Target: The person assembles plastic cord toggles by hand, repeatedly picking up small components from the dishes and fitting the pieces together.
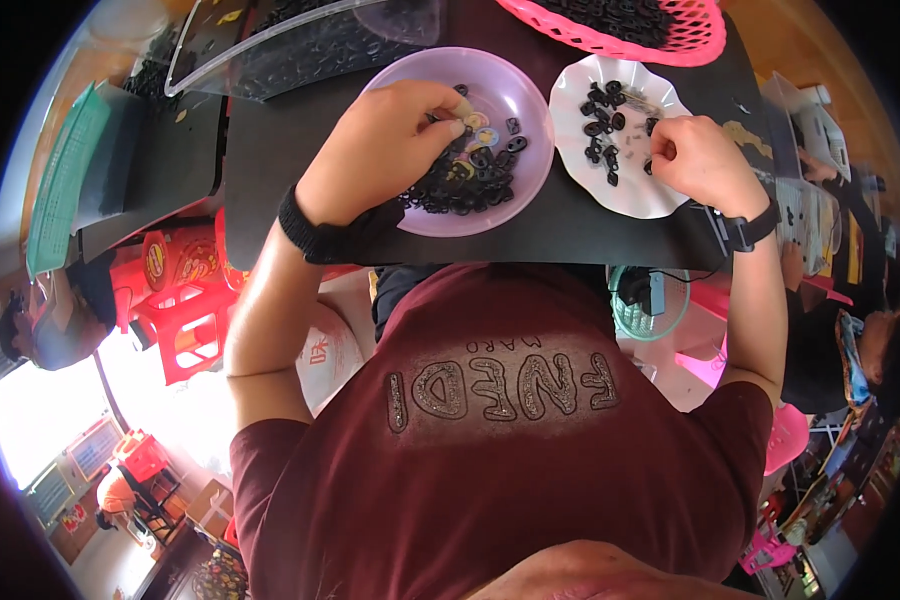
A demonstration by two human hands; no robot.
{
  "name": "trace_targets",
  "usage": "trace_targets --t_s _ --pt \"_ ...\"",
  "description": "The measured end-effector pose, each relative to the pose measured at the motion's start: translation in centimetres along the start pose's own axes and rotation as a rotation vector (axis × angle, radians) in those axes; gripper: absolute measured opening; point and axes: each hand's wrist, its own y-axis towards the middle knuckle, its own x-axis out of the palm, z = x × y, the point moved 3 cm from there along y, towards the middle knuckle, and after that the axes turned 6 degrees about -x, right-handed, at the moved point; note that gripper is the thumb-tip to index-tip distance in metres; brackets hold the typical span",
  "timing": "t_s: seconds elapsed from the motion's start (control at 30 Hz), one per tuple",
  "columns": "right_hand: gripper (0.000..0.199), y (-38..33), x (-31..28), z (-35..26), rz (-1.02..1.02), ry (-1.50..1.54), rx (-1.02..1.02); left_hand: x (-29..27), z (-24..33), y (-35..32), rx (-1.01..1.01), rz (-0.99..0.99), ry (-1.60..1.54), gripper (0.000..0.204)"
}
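Note:
My left hand is over the purple bowl, thumb and fingertips pinched together. What lies between them, if anything, is too small to make out. Small black oval plastic pieces are heaped in that bowl, with a few yellowish and clear rings among them. At the right side of the white scalloped plate, my right hand has its fingers pressed together, their tips low over the plate. Any piece in them is hidden. Black pieces and tiny pale bits lie on the plate.
Beyond the bowl on the black table is a clear bin of black pieces. A pink basket with more stands at the far right. Stacked red stools are on the left. Other people sit at both sides.

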Motion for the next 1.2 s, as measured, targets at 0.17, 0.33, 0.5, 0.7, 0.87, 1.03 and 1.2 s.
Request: trace_targets --t_s 0.17,0.33,0.5,0.7,0.87,1.03,1.2 --pt "0.011 -1.5 0.1 -0.7 0.267 0.340 0.039 1.3 -1.8 2.1 0.139 -0.026 0.213 0.022" --pt "0.020 -2.8 1.2 -1.6 0.513 0.832 0.085 2.4 -2.0 2.5 0.262 -0.038 0.412 0.018" --pt "0.015 -2.4 2.4 -5.5 0.493 1.138 -0.007 2.3 -0.8 2.4 0.200 -0.075 0.316 0.016" --pt "0.017 0.1 4.1 -9.4 0.463 1.441 -0.093 2.5 1.0 0.0 -0.177 -0.193 -0.596 0.015" --pt "0.019 1.6 4.9 -11.3 0.504 1.466 -0.174 3.1 1.9 -1.4 -0.126 -0.054 -0.812 0.016" --pt "0.019 2.1 5.1 -11.9 0.488 1.435 -0.181 3.1 1.5 -1.8 -0.127 0.050 -0.898 0.022" --pt "0.018 2.4 5.3 -12.6 0.526 1.429 -0.170 2.9 1.4 -2.0 -0.135 0.110 -0.922 0.020"
